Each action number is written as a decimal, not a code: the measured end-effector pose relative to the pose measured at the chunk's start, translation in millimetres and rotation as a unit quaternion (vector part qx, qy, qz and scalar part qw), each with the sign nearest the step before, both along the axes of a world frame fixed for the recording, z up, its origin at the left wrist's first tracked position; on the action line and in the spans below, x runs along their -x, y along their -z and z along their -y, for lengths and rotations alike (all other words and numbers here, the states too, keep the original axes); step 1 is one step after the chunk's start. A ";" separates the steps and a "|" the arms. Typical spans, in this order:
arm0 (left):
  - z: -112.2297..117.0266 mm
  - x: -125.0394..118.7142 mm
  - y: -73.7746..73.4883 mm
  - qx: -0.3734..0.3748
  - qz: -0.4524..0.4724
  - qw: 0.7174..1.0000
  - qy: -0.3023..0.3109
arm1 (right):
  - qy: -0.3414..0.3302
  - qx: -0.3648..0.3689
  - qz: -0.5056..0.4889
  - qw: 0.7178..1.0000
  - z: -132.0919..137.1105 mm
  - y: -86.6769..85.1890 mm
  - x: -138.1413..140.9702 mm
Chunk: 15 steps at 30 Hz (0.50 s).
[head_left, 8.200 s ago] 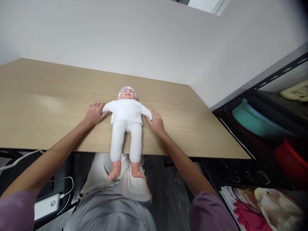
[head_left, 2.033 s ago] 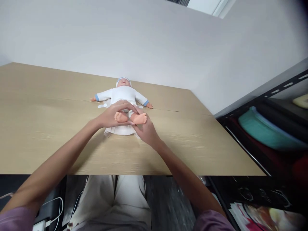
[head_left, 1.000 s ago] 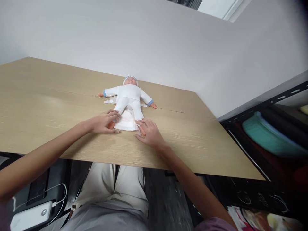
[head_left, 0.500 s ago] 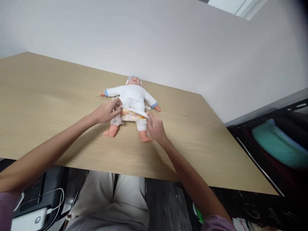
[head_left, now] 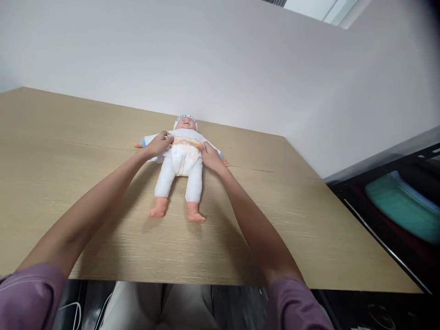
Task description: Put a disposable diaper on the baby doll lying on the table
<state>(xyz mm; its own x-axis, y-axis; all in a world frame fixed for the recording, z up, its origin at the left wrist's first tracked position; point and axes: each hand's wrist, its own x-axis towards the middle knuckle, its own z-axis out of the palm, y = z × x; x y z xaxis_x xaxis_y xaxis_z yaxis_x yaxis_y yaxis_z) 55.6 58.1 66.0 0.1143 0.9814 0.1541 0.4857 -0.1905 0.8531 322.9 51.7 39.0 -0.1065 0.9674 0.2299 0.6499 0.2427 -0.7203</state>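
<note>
A baby doll (head_left: pixel 194 182) in white clothes and a printed white cap lies on its back on the wooden table (head_left: pixel 268 215), feet towards me. Drawn up between its legs and over its belly is a white diaper (head_left: pixel 184 158) with an orange patterned front band. At the band's left corner my left hand (head_left: pixel 161 143) is closed, pinching the edge. My right hand (head_left: pixel 210 156) grips the opposite corner beside the doll's right-hand side in view. Part of the diaper's back wing shows under my left wrist. Fingertips of both hands are partly hidden.
The table's back edge meets a pale wall (head_left: pixel 137 55) just behind the doll's head. To the right, past the table edge, a teal item (head_left: pixel 402 206) sits in a dark holder. A white cable (head_left: pixel 77 311) hangs below the front edge at left.
Both hands have carried the diaper's front up from between the legs onto the belly. The band now lies flat across the waist, and the doll's legs show fully.
</note>
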 end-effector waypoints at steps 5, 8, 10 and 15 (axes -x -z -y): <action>-0.5 -0.2 12.7 0.023 0.041 0.999 0.028 | -0.021 0.003 -0.028 0.999 -2.6 8.8 -0.3; 21.9 3.9 14.3 0.038 0.056 0.996 0.054 | -0.060 0.013 -0.052 0.997 18.5 13.2 -11.5; 42.2 7.7 13.7 0.065 0.067 0.992 0.084 | -0.094 0.034 -0.062 0.993 36.2 15.0 -22.5; 73.0 16.5 6.5 0.123 0.017 0.988 0.096 | -0.089 0.075 -0.058 0.992 69.4 13.4 -41.6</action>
